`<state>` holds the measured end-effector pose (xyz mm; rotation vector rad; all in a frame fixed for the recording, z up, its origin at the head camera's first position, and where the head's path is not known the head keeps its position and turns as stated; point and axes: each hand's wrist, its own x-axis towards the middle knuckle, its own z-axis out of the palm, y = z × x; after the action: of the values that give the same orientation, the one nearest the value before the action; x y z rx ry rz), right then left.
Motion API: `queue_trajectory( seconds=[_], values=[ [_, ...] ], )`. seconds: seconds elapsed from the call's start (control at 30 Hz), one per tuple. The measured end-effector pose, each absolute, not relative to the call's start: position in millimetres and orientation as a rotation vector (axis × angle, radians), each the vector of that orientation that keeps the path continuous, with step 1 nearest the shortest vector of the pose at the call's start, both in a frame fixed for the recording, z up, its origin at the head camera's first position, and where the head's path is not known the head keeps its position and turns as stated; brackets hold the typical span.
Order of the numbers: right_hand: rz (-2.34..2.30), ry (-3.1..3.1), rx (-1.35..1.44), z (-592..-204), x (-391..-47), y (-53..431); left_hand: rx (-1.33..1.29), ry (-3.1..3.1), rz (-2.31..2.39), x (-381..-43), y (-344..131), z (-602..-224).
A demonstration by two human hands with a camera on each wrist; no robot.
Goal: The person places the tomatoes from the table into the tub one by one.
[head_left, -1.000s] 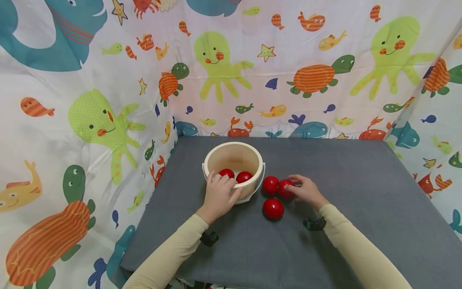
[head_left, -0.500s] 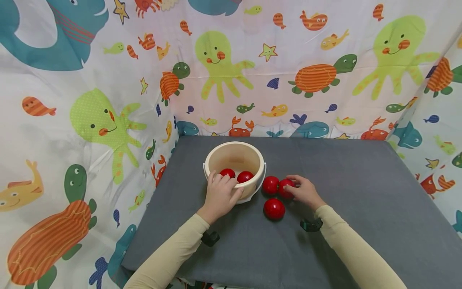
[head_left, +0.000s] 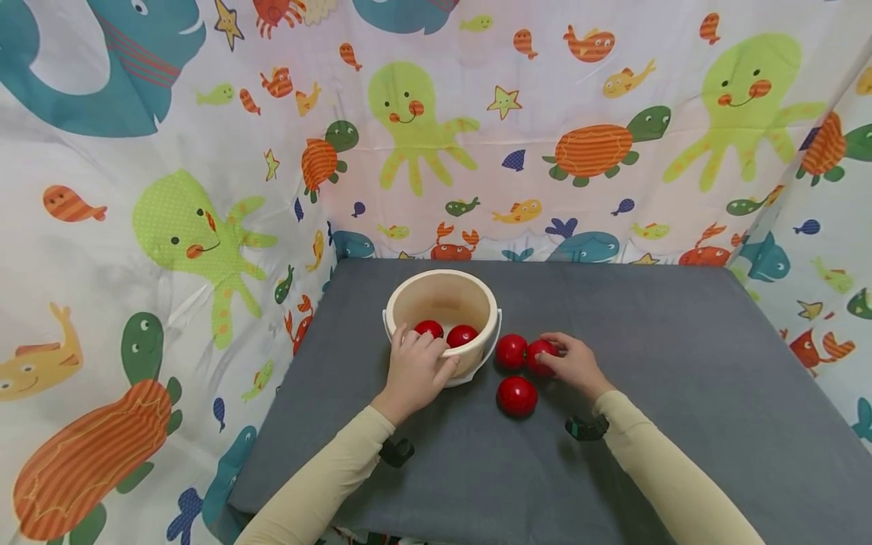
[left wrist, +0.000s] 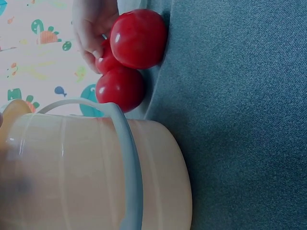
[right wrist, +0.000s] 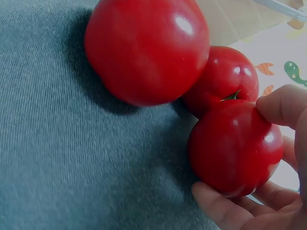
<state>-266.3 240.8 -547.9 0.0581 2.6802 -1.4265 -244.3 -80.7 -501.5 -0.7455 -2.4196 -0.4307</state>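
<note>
A cream bucket [head_left: 443, 291] with a white handle stands on the table. My left hand [head_left: 417, 372] grips its near rim, with fingers over the edge and the thumb outside. Two red tomatoes lie inside: one tomato [head_left: 462, 335] in plain sight, the other tomato [head_left: 428, 325] partly behind my fingers. To the bucket's right, my right hand [head_left: 575, 365] holds a tomato [right wrist: 235, 148] between thumb and fingers. That tomato sits against a second tomato [head_left: 511, 352] with a bit of green stem between them. A third tomato [head_left: 517, 397] lies nearer to me.
Grey cloth covers the table [head_left: 654, 325]. Behind it and at both sides hangs a white curtain [head_left: 463, 113] printed with sea animals. The bucket's handle [left wrist: 129, 158] hangs down along its right side, near the tomatoes.
My right wrist has shifted slightly left, its fingers staying around the same tomato. The left hand, the bucket and the other tomatoes have kept their places.
</note>
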Motion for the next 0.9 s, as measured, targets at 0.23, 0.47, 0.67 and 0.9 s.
queue_trajectory(
  seconds=[0.23, 0.47, 0.67, 0.9],
  values=[
    [-1.394, 2.699, 0.077, -543, -263, 256, -0.745, -2.413, -0.441, -243, -81, -501],
    [-1.330, 2.785, 0.086, -523, -263, 272, -0.739, -2.413, -0.443, -243, -81, -501],
    [-1.316, 2.839, 0.100, -495, -266, 279, -0.739, -2.410, -0.441, -243, -81, -502],
    [-1.348, 2.935, 0.045, -438, -278, 274, -0.734, -2.405, -0.448, -243, -82, -501]
  ],
)
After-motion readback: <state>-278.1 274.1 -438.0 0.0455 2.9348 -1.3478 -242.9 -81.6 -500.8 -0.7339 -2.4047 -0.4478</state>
